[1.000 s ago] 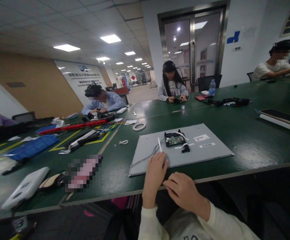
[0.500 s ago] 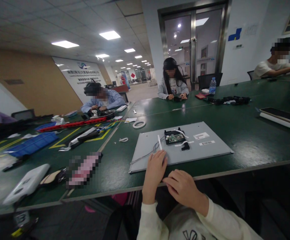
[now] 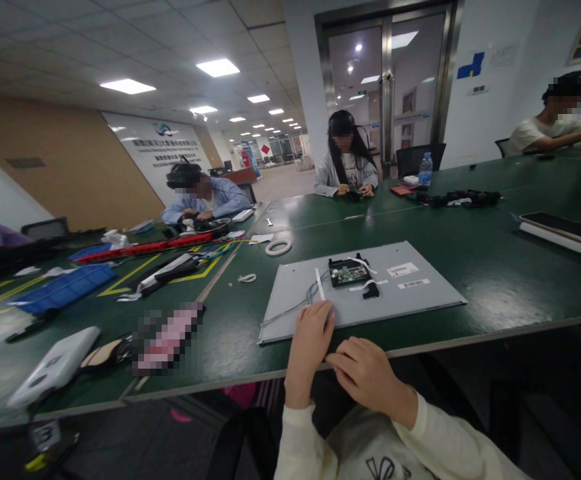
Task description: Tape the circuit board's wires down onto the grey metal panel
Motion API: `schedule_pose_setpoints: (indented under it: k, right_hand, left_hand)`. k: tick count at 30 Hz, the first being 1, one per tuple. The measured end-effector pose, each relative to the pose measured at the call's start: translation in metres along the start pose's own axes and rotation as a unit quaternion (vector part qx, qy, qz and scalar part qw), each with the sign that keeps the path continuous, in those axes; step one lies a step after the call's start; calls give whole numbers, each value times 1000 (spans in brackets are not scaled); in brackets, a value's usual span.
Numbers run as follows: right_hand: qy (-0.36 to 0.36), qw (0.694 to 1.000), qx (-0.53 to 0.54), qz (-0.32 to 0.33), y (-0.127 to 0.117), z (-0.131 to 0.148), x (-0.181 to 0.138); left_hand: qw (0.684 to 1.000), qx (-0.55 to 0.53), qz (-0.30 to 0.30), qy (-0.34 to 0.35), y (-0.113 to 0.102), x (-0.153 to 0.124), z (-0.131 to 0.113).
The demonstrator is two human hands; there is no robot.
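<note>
A flat grey panel (image 3: 300, 283), like the back of a screen, lies on the green table. It carries a green circuit board (image 3: 349, 273) in a black frame, grey wires, two labels and white tape strips (image 3: 319, 284). My left hand (image 3: 314, 333) rests at the panel's front edge, just below one upright tape strip, its fingers together and curled. Near the table edge sits my right hand (image 3: 365, 370), fingers bent inward and close to the left wrist. The undersides of both hands are hidden, so I cannot tell what they hold, if anything.
A roll of white tape (image 3: 278, 247) stands behind the panel, with a small cable loop (image 3: 247, 278) to its left. Further left are a blue tray (image 3: 65, 288) and a white device (image 3: 54, 367). A phone (image 3: 565, 230) lies at right. Other people sit around the table.
Both hands and the panel keep their places. Only the camera's view has shifted very slightly.
</note>
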State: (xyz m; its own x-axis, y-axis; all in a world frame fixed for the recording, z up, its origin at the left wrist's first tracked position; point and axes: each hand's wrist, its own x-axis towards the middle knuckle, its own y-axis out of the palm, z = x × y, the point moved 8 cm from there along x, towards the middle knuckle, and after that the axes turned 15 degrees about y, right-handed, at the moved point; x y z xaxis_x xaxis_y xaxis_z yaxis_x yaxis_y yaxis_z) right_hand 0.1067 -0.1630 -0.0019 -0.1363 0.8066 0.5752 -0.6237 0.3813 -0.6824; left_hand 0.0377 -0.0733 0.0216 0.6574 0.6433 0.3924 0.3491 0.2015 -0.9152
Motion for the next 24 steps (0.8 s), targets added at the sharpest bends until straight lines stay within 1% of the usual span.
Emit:
schedule_pose_setpoints:
  k: [12,24]
  right_hand:
    - [-2,1000,1,1,0,0,-1]
    - [-2,1000,2,-2,1,0,-1]
  left_hand:
    - [1000,17,-5,-6,0,-1,2]
    - [1000,8,-4,-4,1,-1,2]
